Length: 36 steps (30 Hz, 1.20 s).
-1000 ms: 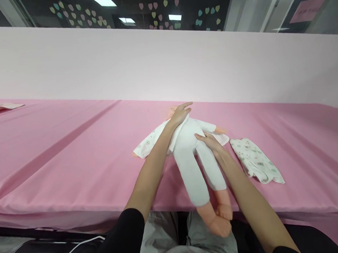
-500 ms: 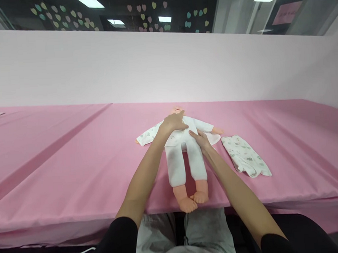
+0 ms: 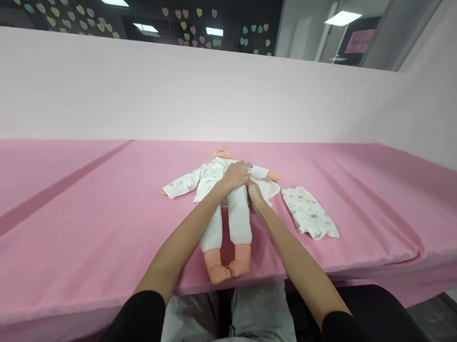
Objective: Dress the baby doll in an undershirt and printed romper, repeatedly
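Note:
A baby doll (image 3: 225, 212) lies on its back on the pink table (image 3: 99, 215), head away from me, feet at the near edge. It wears white leggings and a patterned white shirt (image 3: 198, 179) that lies open. My left hand (image 3: 236, 173) rests on the doll's belly, fingers curled over the shirt's edge. My right hand (image 3: 255, 192) is beside it at the doll's right hip, fingers pinched on the white shirt flap.
A folded patterned baby garment (image 3: 309, 212) lies on the table to the right of the doll. A pale pink partition wall (image 3: 169, 92) runs behind the table. The table's near edge is by my lap.
The doll has slid away from me, so its legs lie on the table instead of hanging over the edge. Both hands have come together at its waist.

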Each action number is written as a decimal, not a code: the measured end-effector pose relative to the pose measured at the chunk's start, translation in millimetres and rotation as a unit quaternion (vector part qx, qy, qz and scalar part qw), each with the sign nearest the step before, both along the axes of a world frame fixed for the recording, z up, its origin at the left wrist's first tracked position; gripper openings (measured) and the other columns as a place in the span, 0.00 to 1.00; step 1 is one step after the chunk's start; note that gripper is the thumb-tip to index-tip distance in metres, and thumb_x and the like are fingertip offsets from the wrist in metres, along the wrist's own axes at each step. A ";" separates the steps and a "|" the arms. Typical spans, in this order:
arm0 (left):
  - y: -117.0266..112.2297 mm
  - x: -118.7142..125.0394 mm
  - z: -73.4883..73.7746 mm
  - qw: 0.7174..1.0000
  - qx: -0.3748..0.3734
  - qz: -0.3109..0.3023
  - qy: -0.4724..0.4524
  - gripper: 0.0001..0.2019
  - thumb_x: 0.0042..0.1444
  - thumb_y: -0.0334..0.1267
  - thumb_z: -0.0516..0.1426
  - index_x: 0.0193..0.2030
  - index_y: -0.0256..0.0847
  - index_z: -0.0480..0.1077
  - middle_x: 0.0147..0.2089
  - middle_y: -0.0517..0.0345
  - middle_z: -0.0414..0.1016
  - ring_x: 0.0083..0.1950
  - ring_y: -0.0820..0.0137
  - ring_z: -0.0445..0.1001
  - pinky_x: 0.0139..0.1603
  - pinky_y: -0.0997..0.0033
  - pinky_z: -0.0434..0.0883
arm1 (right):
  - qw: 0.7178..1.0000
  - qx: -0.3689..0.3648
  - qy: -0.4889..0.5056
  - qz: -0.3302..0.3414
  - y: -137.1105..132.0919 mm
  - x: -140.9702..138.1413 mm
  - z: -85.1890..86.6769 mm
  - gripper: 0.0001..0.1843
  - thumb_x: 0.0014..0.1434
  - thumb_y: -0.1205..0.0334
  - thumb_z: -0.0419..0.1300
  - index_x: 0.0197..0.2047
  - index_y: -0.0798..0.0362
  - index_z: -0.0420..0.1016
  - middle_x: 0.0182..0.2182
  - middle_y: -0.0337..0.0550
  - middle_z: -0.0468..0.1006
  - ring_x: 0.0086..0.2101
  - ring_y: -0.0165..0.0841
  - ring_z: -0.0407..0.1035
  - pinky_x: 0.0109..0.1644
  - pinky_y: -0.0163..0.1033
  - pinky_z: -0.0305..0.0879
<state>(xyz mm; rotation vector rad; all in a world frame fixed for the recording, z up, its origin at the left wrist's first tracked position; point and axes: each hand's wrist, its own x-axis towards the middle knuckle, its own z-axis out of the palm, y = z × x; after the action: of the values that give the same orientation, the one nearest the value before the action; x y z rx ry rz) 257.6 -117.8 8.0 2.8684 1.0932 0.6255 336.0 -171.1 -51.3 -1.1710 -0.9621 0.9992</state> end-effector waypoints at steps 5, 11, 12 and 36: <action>20.8 29.4 -11.8 0.997 0.044 -0.006 0.070 0.21 0.54 0.35 0.53 0.55 0.36 0.66 0.54 0.44 0.67 0.55 0.60 0.66 0.54 0.62 0.62 | 1.000 -0.003 -0.006 -0.030 2.8 0.6 -5.5 0.14 0.57 0.67 0.46 0.41 0.55 0.71 0.42 0.42 0.76 0.44 0.34 0.68 0.47 0.36 0.66; 54.0 51.4 -12.5 0.984 -0.037 -0.007 0.172 0.28 0.48 0.38 0.59 0.58 0.43 0.62 0.59 0.48 0.65 0.61 0.59 0.61 0.64 0.50 0.48 | 0.997 0.013 -0.055 -0.049 1.5 0.5 -11.2 0.11 0.59 0.63 0.48 0.35 0.53 0.70 0.40 0.44 0.75 0.45 0.37 0.67 0.52 0.40 0.62; 56.5 51.2 -14.0 0.985 -0.027 0.002 0.170 0.26 0.47 0.37 0.60 0.56 0.42 0.64 0.57 0.48 0.68 0.59 0.59 0.64 0.64 0.51 0.47 | 0.997 0.014 -0.068 -0.046 1.8 0.3 -12.7 0.11 0.59 0.62 0.47 0.33 0.53 0.70 0.38 0.44 0.76 0.44 0.37 0.68 0.51 0.40 0.62; 44.6 23.1 -22.7 0.997 0.064 0.046 -0.018 0.30 0.61 0.34 0.46 0.69 0.50 0.41 0.47 0.45 0.63 0.46 0.61 0.64 0.48 0.65 0.61 | 0.842 -0.113 -0.500 -0.166 107.5 62.8 -27.0 0.18 0.53 0.69 0.56 0.49 0.56 0.70 0.47 0.54 0.72 0.53 0.44 0.61 0.59 0.61 0.44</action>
<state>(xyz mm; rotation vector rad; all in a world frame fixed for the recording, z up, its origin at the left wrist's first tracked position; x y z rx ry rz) 280.7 -73.2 -14.7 2.9135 1.2312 0.7763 398.8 -63.6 -78.3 -2.0568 -1.3805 0.1486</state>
